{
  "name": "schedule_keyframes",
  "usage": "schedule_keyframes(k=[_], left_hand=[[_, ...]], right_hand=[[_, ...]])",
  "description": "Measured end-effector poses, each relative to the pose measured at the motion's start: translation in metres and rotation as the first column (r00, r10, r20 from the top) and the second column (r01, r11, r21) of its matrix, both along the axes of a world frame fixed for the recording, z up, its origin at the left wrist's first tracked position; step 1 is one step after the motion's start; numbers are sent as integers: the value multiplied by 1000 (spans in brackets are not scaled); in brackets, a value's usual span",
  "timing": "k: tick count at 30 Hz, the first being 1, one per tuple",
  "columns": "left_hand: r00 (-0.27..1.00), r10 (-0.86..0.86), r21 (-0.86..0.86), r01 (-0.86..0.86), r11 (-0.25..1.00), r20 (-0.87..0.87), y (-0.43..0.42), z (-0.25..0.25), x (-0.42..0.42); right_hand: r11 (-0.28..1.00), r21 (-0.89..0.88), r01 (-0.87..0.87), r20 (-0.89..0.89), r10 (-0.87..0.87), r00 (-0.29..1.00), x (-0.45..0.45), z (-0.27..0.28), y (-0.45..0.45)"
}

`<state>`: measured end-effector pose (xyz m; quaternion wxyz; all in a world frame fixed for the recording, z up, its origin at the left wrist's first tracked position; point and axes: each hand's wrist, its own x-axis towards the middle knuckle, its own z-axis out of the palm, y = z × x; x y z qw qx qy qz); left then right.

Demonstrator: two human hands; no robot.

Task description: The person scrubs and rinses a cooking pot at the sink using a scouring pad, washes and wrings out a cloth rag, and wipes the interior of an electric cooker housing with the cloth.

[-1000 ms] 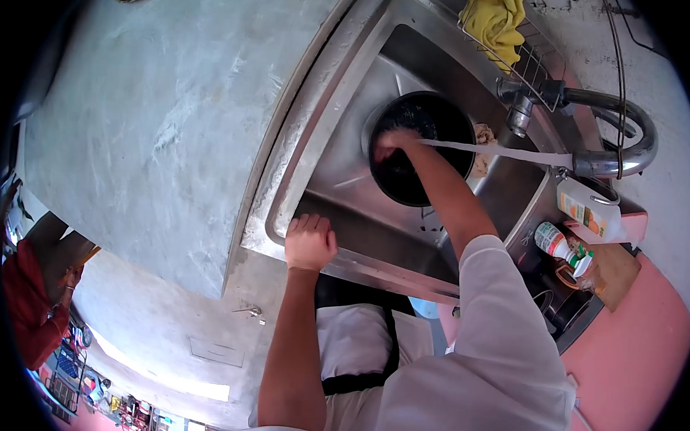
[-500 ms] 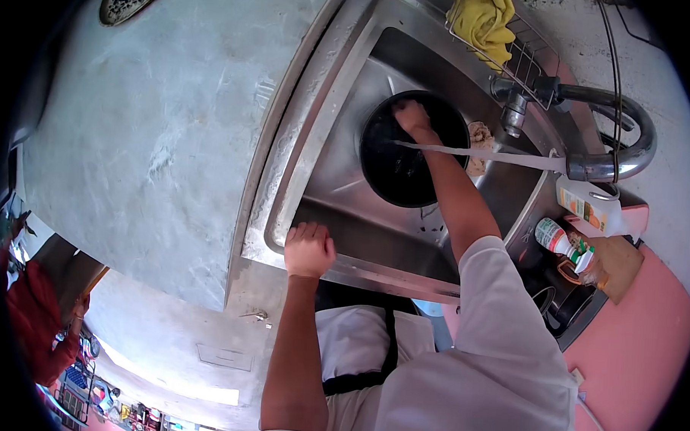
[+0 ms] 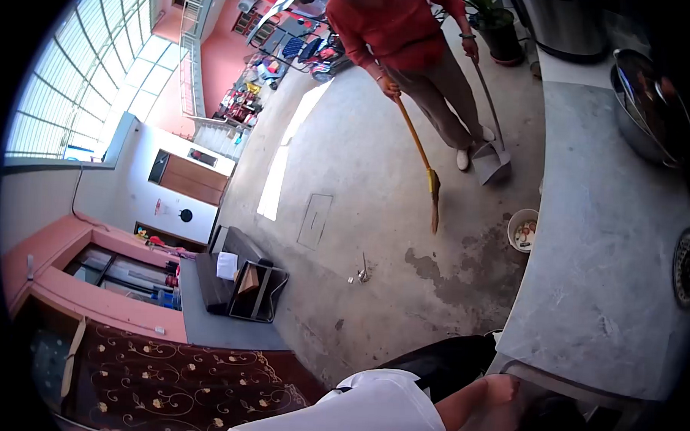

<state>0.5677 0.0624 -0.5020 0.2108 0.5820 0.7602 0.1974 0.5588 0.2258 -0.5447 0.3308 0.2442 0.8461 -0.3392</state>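
My left hand (image 3: 502, 388) rests at the near edge of the steel sink (image 3: 574, 387), at the bottom right of the view. Its fingers look curled in, and I see nothing held in them. Below and right of it lies a dark shape (image 3: 550, 424) that I cannot make out clearly. My right hand is out of view. Beside the sink runs the grey countertop (image 3: 601, 293).
A person in red (image 3: 401, 31) stands on the concrete floor, holding a broom (image 3: 416, 138) and a dustpan (image 3: 491, 164). A white bucket (image 3: 523, 230) with scraps stands by the counter. A metal basin (image 3: 645, 112) and a dark bench (image 3: 240, 273) also show.
My view has swung left from the sink to the yard. The faucet, running water and black pot with my right hand in it have left the view. My left hand stays by the sink edge.
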Motion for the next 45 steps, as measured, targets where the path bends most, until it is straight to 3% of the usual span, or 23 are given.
schedule_keyframes(k=[1,2,5,12,21,31,33,44,45], left_hand=[[999,-45,-44,47,998,30,6,-14,7],[1000,20,-53,-20,998,-10,10,-10,4],[986,-161,-72,157,985,-48,16,4,-11],[993,-101,-23,100,995,-55,17,8,-23],[998,-25,18,26,1000,-53,21,13,-18],[996,-14,7,14,1000,-85,10,-4,-5],[1000,24,32,-24,999,-2,1,6,-8],[995,-53,-333,77,940,82,2,57,-23],[998,-42,-231,50,972,39,0,73,-27]], right_hand=[[998,-8,-55,-13,55,998,-11,0,-2],[994,-13,-111,-29,111,993,-22,4,-2],[968,-24,-249,-59,247,967,-60,5,-12],[894,-11,-449,-75,447,892,-110,0,-31],[843,-1,-537,-57,536,842,-124,-7,-27],[866,-18,-500,-67,497,865,-137,6,-32],[871,-26,-491,-75,488,870,-144,11,-36],[967,-34,-252,-125,246,961,-143,32,11],[976,-27,-216,-115,211,971,-136,33,19]])
